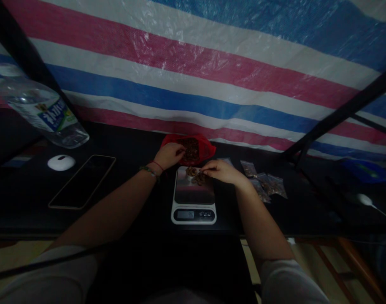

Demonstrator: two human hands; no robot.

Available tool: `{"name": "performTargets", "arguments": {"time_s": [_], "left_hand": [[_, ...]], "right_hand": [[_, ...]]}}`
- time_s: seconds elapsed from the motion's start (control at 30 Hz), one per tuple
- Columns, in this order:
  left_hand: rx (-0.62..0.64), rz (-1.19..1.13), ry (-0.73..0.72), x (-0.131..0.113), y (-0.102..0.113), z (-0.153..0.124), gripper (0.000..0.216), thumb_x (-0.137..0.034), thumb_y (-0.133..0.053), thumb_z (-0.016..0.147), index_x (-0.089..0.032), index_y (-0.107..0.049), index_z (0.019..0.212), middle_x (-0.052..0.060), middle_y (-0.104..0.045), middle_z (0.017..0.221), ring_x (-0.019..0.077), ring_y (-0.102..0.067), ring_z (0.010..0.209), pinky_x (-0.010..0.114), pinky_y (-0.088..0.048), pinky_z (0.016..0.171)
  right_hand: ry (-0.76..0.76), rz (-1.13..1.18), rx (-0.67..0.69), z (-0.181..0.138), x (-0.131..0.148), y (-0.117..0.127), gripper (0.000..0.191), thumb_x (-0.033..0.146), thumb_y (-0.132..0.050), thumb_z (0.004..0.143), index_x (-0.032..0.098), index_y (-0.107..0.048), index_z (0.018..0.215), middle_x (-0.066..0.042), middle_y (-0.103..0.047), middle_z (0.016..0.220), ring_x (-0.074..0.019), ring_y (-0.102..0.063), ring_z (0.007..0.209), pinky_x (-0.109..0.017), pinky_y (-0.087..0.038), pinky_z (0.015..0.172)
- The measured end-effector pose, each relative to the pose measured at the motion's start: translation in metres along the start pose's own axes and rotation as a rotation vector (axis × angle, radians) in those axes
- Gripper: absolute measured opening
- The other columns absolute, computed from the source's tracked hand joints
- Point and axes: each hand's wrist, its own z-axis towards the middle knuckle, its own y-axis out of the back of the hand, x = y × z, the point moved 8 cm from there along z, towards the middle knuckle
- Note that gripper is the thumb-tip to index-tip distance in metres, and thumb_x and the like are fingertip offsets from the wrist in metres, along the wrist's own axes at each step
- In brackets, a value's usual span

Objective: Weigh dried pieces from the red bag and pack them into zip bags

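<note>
A white kitchen scale point(194, 214) with a metal plate lies in front of me, its display lit. On the plate stands a small cup-like holder point(189, 177) filled with brown dried pieces, and more brown pieces point(199, 180) lie beside it. My right hand point(220, 170) is at the cup's right side, thumb and fingers pinched together; what they hold is too small to make out. Behind the scale sits an open red bag point(207, 147) of dark brown bits. My left hand point(169, 155) reaches over its left edge, fingers curled together, their contents hidden.
Several small clear packets point(273, 185) of brown bits lie to the right. On the left are a phone point(82, 181), a white mouse point(61, 162) and a large plastic bottle point(44, 107). A blue packet point(366, 171) is far right. A striped sheet point(193, 71) hangs behind the black table.
</note>
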Motion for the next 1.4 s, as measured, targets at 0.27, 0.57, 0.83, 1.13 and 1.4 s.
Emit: {"name": "performTargets", "arguments": {"time_s": [0.27,0.57,0.83,1.13,1.4], "left_hand": [[0.101,0.088,-0.185,-0.023,-0.010,0.000,0.029,-0.022,-0.047,0.087,-0.016,-0.067,0.107,0.009,-0.066,0.105,0.0211,-0.059,0.101,0.034,-0.043,0.092],[0.252,0.175,-0.089,-0.006,-0.031,0.008,0.026,-0.023,-0.048,0.087,-0.017,-0.069,0.101,0.010,-0.066,0.101,0.0211,-0.059,0.098,0.032,-0.044,0.091],[0.279,0.178,-0.069,-0.003,-0.035,0.011,0.029,-0.031,-0.053,0.086,-0.016,-0.067,0.106,0.011,-0.064,0.101,0.0228,-0.059,0.098,0.033,-0.045,0.089],[0.239,0.185,-0.037,-0.001,-0.031,0.013,0.024,-0.023,-0.051,0.083,-0.014,-0.069,0.095,0.011,-0.065,0.095,0.0225,-0.059,0.095,0.032,-0.046,0.086],[0.193,0.157,-0.016,0.004,-0.027,0.011,0.023,-0.026,-0.054,0.080,-0.017,-0.072,0.093,0.009,-0.067,0.093,0.0215,-0.060,0.090,0.031,-0.047,0.083]], "right_hand": [[-0.068,0.074,-0.145,0.002,-0.008,0.007,0.025,0.019,-0.057,0.078,0.018,-0.072,0.097,-0.005,-0.074,0.093,-0.0154,-0.067,0.081,-0.027,-0.049,0.075],[-0.100,0.047,-0.546,-0.002,-0.035,0.038,0.025,0.028,-0.056,0.079,0.018,-0.072,0.095,-0.005,-0.072,0.089,-0.0172,-0.065,0.080,-0.028,-0.048,0.075],[-0.050,-0.022,-0.685,-0.004,-0.041,0.045,0.023,0.028,-0.055,0.080,0.019,-0.073,0.091,-0.004,-0.073,0.085,-0.0165,-0.064,0.073,-0.027,-0.048,0.068],[-0.062,-0.068,-0.656,-0.003,-0.031,0.042,0.021,0.021,-0.056,0.079,0.019,-0.073,0.091,-0.004,-0.074,0.091,-0.0165,-0.067,0.078,-0.028,-0.050,0.073],[-0.028,-0.076,-0.627,0.001,-0.028,0.036,0.020,0.020,-0.056,0.081,0.020,-0.073,0.090,-0.004,-0.074,0.092,-0.0166,-0.068,0.083,-0.028,-0.051,0.077]]}}
